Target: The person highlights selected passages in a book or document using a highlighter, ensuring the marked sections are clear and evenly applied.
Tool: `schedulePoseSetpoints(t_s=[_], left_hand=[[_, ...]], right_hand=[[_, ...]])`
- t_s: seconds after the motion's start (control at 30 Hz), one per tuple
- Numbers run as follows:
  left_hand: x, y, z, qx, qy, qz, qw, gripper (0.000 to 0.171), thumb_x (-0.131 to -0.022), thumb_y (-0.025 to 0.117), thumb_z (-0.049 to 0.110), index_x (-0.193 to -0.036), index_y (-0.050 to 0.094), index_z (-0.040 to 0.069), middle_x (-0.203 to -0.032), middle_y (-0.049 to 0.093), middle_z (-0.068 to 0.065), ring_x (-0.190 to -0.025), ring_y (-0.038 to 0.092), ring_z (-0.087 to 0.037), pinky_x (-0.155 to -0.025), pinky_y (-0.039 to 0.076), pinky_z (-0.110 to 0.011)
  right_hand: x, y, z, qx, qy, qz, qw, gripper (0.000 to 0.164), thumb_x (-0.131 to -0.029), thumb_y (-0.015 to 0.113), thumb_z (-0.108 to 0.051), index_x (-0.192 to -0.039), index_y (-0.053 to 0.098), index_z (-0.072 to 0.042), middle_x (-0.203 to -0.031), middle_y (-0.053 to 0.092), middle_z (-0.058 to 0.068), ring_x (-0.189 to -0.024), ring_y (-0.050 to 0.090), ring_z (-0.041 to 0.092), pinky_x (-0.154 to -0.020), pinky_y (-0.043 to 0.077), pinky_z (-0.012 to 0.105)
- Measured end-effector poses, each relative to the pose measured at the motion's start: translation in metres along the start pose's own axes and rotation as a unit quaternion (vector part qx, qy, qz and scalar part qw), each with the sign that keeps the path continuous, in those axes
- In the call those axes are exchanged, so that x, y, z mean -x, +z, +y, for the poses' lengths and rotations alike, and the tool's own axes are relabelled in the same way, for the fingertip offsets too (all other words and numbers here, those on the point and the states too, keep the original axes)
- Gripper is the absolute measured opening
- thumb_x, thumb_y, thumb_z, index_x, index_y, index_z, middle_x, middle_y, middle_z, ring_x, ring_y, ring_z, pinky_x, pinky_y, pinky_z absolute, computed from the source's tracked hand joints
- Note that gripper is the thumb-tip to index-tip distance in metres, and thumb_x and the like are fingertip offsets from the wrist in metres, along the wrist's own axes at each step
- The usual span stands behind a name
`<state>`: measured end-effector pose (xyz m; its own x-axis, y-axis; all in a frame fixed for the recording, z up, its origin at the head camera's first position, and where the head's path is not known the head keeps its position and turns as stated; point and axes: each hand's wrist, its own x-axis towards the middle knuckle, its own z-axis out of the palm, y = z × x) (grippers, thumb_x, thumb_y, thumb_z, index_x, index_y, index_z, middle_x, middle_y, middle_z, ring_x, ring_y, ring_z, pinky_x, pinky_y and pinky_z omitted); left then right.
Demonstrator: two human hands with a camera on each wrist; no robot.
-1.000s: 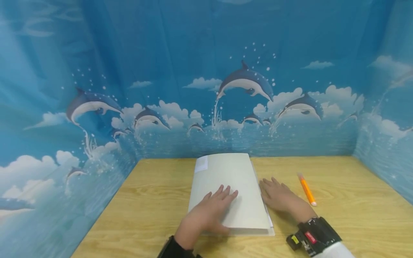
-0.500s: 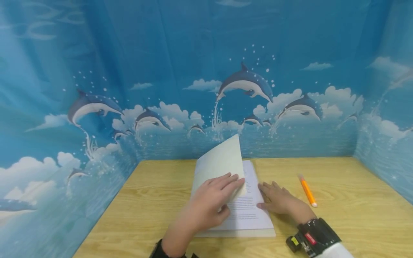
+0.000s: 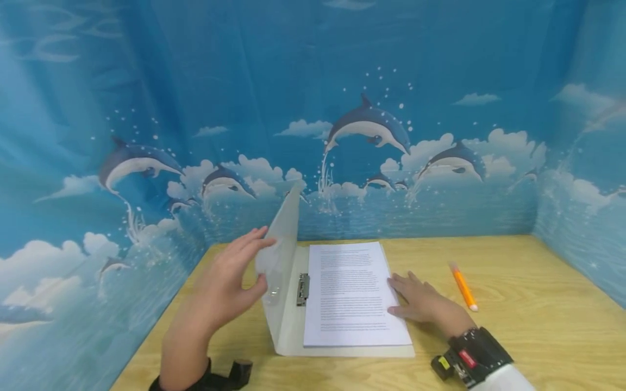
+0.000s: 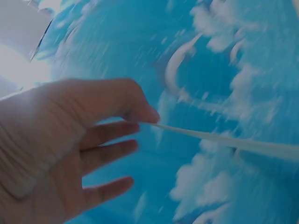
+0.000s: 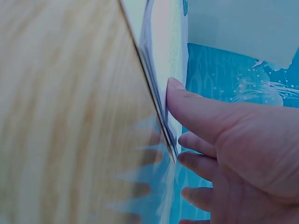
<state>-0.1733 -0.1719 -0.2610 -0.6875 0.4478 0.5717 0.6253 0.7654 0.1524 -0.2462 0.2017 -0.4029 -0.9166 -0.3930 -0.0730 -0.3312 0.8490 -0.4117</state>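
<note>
A pale file folder lies on the table with its cover (image 3: 286, 244) standing nearly upright at the left. My left hand (image 3: 222, 279) is at the cover's free edge, pinching it between thumb and fingers; the left wrist view shows the cover edge-on as a thin strip (image 4: 224, 139) running from the thumb. Inside the folder, a stack of printed paper (image 3: 349, 304) lies beside a metal lever clip (image 3: 302, 289). My right hand (image 3: 420, 301) rests at the stack's right edge, fingers extended. In the right wrist view the thumb (image 5: 196, 109) touches the paper edge.
To the right of my right hand lies an orange pen-like stick (image 3: 463, 287) with a white end. The wooden table (image 3: 528, 326) meets a blue dolphin-print curtain (image 3: 274, 98) at the back and sides.
My left hand has gone from lying on the closed cover to swinging it up and leftward, exposing the printed pages and clip. The right hand has shifted slightly onto the stack's edge.
</note>
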Motion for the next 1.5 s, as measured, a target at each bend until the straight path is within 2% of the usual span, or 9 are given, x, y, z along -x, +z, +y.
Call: schedulePoseSetpoints(t_s=[0.13, 0.3, 0.4, 0.6, 0.67, 0.73, 0.97, 1.1, 1.5], left_hand=[[0.015, -0.023, -0.020, -0.019, -0.119, -0.019, 0.9926, 0.050, -0.079, 0.069, 0.011, -0.127, 0.054, 0.006, -0.138, 0.046, -0.016, -0.122, 0.045, -0.037, -0.090, 0.043, -0.054], [0.032, -0.037, -0.054, -0.044, -0.256, -0.093, 0.9612, 0.056, -0.081, 0.070, 0.021, -0.127, 0.052, -0.004, -0.130, 0.048, -0.029, -0.116, 0.044, -0.049, -0.090, 0.039, -0.060], [0.041, -0.034, -0.078, -0.055, -0.327, -0.154, 0.9306, 0.063, -0.081, 0.070, 0.034, -0.124, 0.052, -0.008, -0.127, 0.047, -0.034, -0.113, 0.043, -0.052, -0.087, 0.039, -0.061], [0.049, -0.002, -0.109, -0.063, -0.439, -0.300, 0.8448, 0.087, -0.081, 0.058, 0.059, -0.123, 0.046, -0.016, -0.122, 0.046, -0.038, -0.110, 0.044, -0.052, -0.089, 0.040, -0.058], [0.047, 0.013, -0.108, -0.055, -0.456, -0.326, 0.8267, 0.090, -0.082, 0.055, 0.061, -0.125, 0.042, -0.018, -0.124, 0.043, -0.038, -0.114, 0.041, -0.052, -0.093, 0.038, -0.057], [0.040, 0.030, -0.101, -0.052, -0.466, -0.329, 0.8196, 0.089, -0.084, 0.055, 0.058, -0.127, 0.040, -0.018, -0.128, 0.040, -0.039, -0.118, 0.038, -0.053, -0.097, 0.034, -0.057], [0.013, 0.101, -0.058, -0.075, -0.399, -0.319, 0.8567, 0.086, -0.078, 0.053, 0.069, -0.111, 0.059, -0.010, -0.106, 0.060, -0.027, -0.103, 0.055, -0.043, -0.096, 0.033, -0.060], [0.012, 0.130, -0.041, -0.069, -0.379, -0.328, 0.8626, 0.095, -0.063, 0.057, 0.079, -0.105, 0.064, -0.006, -0.098, 0.063, -0.020, -0.097, 0.058, -0.037, -0.092, 0.038, -0.058], [0.013, 0.139, -0.030, -0.068, -0.376, -0.336, 0.8606, 0.098, -0.053, 0.072, 0.072, -0.110, 0.059, -0.007, -0.105, 0.059, -0.023, -0.102, 0.053, -0.039, -0.089, 0.041, -0.055]], right_hand=[[-0.002, -0.001, -0.001, 0.011, -0.001, -0.002, 1.000, 0.072, -0.088, 0.059, -0.042, -0.142, 0.034, -0.002, -0.149, 0.023, 0.020, -0.135, 0.012, 0.049, -0.102, 0.010, 0.068], [-0.002, -0.001, -0.002, 0.016, 0.000, -0.005, 1.000, 0.073, -0.088, 0.058, -0.042, -0.141, 0.034, 0.000, -0.149, 0.025, 0.021, -0.135, 0.013, 0.049, -0.102, 0.009, 0.068], [-0.003, -0.001, -0.003, 0.020, 0.002, -0.008, 1.000, 0.073, -0.087, 0.058, -0.044, -0.141, 0.035, 0.000, -0.149, 0.025, 0.021, -0.135, 0.013, 0.049, -0.102, 0.009, 0.068], [-0.003, 0.000, -0.004, 0.022, 0.009, -0.010, 1.000, 0.072, -0.087, 0.059, -0.042, -0.140, 0.036, 0.000, -0.148, 0.027, 0.021, -0.135, 0.013, 0.049, -0.102, 0.010, 0.068], [-0.002, 0.000, -0.003, 0.021, 0.006, -0.009, 1.000, 0.071, -0.087, 0.059, -0.042, -0.139, 0.037, 0.001, -0.148, 0.027, 0.022, -0.134, 0.014, 0.050, -0.101, 0.010, 0.069], [-0.002, -0.001, -0.003, 0.021, 0.005, -0.009, 1.000, 0.071, -0.087, 0.059, -0.042, -0.139, 0.037, 0.002, -0.147, 0.027, 0.022, -0.134, 0.014, 0.050, -0.101, 0.010, 0.069], [0.002, 0.001, -0.002, 0.011, 0.005, -0.002, 1.000, 0.071, -0.087, 0.059, -0.041, -0.139, 0.037, 0.002, -0.147, 0.028, 0.023, -0.134, 0.015, 0.050, -0.101, 0.011, 0.068], [0.001, 0.003, -0.001, 0.008, 0.004, -0.005, 1.000, 0.071, -0.087, 0.059, -0.041, -0.139, 0.037, 0.002, -0.147, 0.028, 0.023, -0.135, 0.015, 0.049, -0.101, 0.010, 0.069], [-0.003, 0.004, -0.001, 0.015, 0.015, -0.001, 1.000, 0.070, -0.087, 0.059, -0.041, -0.140, 0.036, 0.000, -0.147, 0.029, 0.021, -0.135, 0.016, 0.047, -0.104, 0.011, 0.066]])
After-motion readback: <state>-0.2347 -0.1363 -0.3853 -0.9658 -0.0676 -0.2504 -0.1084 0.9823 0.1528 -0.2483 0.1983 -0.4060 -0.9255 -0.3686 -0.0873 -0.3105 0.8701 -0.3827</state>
